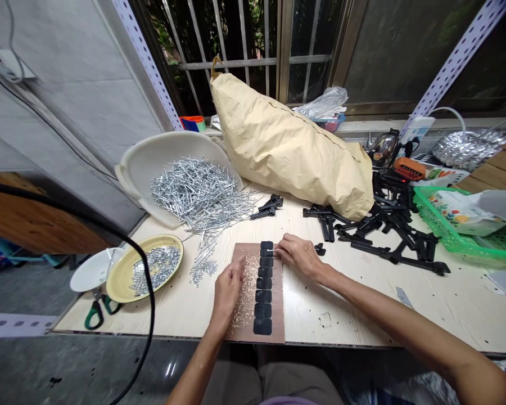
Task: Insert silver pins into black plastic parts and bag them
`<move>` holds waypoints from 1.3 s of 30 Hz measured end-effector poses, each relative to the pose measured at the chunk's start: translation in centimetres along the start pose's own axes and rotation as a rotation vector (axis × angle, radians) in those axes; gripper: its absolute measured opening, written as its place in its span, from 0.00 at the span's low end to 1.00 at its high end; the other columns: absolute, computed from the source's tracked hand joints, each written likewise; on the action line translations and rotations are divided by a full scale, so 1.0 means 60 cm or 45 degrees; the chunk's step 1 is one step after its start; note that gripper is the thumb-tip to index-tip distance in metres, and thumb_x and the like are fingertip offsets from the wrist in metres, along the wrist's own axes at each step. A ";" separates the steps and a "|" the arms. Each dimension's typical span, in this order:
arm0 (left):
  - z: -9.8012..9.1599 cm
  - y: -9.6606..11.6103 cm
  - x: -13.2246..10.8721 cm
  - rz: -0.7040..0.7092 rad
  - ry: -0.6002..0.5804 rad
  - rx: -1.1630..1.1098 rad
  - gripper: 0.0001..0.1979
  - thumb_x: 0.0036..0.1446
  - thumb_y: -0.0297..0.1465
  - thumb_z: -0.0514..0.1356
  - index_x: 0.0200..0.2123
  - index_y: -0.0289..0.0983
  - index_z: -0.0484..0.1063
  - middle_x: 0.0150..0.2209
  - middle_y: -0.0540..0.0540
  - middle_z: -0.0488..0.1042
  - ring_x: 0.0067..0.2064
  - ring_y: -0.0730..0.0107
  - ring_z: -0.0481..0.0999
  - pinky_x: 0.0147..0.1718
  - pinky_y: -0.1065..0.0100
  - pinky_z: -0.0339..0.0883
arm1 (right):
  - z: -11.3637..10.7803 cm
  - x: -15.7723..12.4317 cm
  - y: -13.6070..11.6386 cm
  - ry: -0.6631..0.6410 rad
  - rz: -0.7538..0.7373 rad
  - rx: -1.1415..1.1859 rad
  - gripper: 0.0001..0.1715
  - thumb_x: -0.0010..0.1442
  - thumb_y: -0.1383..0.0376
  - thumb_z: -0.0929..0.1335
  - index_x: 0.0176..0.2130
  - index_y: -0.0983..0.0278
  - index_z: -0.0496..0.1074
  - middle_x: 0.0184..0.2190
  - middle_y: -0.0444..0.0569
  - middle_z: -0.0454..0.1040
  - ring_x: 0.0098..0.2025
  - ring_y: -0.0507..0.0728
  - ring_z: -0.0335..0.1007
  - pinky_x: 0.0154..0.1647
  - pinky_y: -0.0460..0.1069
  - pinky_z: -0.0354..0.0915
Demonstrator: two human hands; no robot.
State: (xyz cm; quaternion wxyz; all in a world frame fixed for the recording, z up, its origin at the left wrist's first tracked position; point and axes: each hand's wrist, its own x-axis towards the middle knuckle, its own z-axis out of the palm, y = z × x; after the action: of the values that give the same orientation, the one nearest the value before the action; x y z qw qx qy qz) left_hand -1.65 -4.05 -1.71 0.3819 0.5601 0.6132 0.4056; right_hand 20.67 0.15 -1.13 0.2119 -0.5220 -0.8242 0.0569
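Note:
A brown board [277,315] lies at the table's front edge, with a column of black rounded pads [263,311] along it and pale specks on its left half. My right hand [297,254] is at the board's upper right, fingers pinched on a thin metal pin that points left across the upper pads. At the board's left edge is my left hand [228,289], its fingers drawn together; what they hold, if anything, is hidden. Left of it lie small shiny metal pieces [203,271] and a few loose pins [206,250].
A white scoop-shaped basin [137,163] spills a heap of metal pins [194,191]. A yellow plate [122,289] holds small metal pieces, near green-handled scissors [95,315]. Behind stands a large tan sack [287,146]. Black plastic parts [394,236] and a green basket [434,216] are at right.

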 end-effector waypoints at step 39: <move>0.018 -0.010 -0.010 -0.036 0.163 0.010 0.18 0.62 0.41 0.47 0.25 0.37 0.66 0.41 0.42 0.76 0.49 0.61 0.73 0.43 0.66 0.62 | 0.045 -0.028 -0.003 -0.078 -0.593 0.069 0.15 0.67 0.68 0.56 0.35 0.66 0.69 0.28 0.46 0.67 0.31 0.51 0.58 0.26 0.45 0.57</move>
State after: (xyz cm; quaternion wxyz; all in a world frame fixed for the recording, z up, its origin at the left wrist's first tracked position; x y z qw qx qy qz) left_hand -0.81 -4.59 -2.69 0.3453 0.5259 0.6457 0.4327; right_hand 20.06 -1.09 -3.99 0.2080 -0.3097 -0.9267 0.0444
